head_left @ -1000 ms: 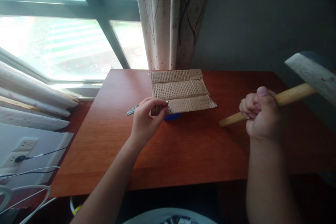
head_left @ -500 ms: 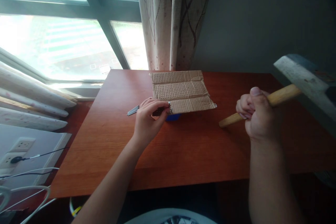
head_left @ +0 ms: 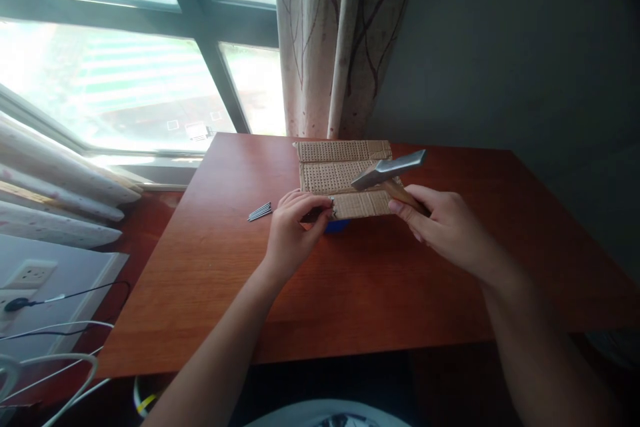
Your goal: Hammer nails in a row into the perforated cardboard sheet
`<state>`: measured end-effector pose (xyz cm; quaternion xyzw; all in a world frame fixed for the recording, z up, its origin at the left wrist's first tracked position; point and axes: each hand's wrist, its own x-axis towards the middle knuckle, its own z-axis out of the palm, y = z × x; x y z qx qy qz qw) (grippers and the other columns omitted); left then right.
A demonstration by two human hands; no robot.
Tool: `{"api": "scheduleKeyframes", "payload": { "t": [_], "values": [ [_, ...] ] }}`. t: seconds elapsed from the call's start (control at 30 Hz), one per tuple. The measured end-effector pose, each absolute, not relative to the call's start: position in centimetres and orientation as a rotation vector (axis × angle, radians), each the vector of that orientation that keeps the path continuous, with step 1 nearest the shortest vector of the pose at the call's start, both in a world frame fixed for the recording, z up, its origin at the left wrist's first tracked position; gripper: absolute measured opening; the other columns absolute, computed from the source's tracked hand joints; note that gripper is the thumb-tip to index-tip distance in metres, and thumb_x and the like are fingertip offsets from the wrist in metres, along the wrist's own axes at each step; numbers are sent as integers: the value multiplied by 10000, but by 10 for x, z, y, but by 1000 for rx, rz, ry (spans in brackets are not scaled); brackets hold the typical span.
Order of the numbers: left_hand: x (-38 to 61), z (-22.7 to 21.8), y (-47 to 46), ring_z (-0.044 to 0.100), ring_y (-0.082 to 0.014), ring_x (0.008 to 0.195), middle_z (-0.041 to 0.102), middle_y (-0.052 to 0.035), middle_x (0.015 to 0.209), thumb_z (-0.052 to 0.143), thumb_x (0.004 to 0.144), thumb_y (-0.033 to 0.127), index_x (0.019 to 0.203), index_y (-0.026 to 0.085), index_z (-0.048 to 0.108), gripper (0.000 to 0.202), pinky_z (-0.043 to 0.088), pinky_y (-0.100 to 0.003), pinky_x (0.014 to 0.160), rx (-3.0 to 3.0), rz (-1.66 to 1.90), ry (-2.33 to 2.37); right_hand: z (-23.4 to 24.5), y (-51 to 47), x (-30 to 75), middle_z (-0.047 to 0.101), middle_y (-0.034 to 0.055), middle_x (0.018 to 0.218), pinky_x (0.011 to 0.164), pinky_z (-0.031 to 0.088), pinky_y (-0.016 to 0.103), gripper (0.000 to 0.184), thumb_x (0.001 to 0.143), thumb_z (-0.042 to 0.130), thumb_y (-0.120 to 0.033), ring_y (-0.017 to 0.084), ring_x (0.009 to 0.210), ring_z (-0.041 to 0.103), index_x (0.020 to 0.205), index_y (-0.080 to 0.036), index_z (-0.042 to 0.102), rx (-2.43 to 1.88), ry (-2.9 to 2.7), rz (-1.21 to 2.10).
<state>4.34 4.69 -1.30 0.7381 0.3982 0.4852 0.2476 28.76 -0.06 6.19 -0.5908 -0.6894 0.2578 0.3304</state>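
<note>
Left hand: fingertips pinch one small shiny piece at the cardboard.
Right hand: fingers are closed around the hammer.

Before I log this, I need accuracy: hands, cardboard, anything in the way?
Left hand at cardboard, hold unclear. Right hand gripping hammer. Cardboard partly hidden by hammer; blue object showing beneath. Thin metal pieces off left.

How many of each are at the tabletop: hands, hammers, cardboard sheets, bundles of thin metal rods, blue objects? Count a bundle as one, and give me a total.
Hands: 2 (left hand, right hand)
Hammer: 1
Cardboard sheet: 1
Bundle of thin metal rods: 1
Blue object: 1, partly hidden under the cardboard
Total: 6
</note>
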Motion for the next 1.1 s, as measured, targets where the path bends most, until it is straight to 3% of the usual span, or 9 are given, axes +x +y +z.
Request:
{"api": "scheduleKeyframes", "payload": {
  "t": [0.27,0.63,0.9,1.1],
  "values": [
    [43,-12,48,666,-214,859,743,-44,868,657,859,179,892,224,718,83,528,-395,863,2010,1306,1051,95,10,262,498,-51,479,476,176,277,299,867,705,-282,97,430,384,610,-221,564,-1473,-1978,441],
    [43,-14,51,655,-201,824,742,-25,842,672,855,151,855,212,696,66,493,-417,927,2087,1332,1024,118,8,245,551,-12,631,566,248,292,280,974,491,-353,137,557,471,727,-220,475,-1815,-2282,383],
    [42,-16,52,660,-207,834,741,-21,851,672,845,143,860,218,694,80,488,-430,953,2096,1337,1028,115,9,242,568,-6,651,572,266,288,279,979,463,-373,145,571,487,742,-226,459,-1856,-2275,397],
    [42,-15,52,657,-208,829,735,-23,830,675,844,153,849,220,699,71,515,-406,896,2100,1332,1039,115,8,242,583,4,670,584,273,292,277,979,460,-378,148,586,505,749,-224,469,-1843,-2301,368]
  ]
}}
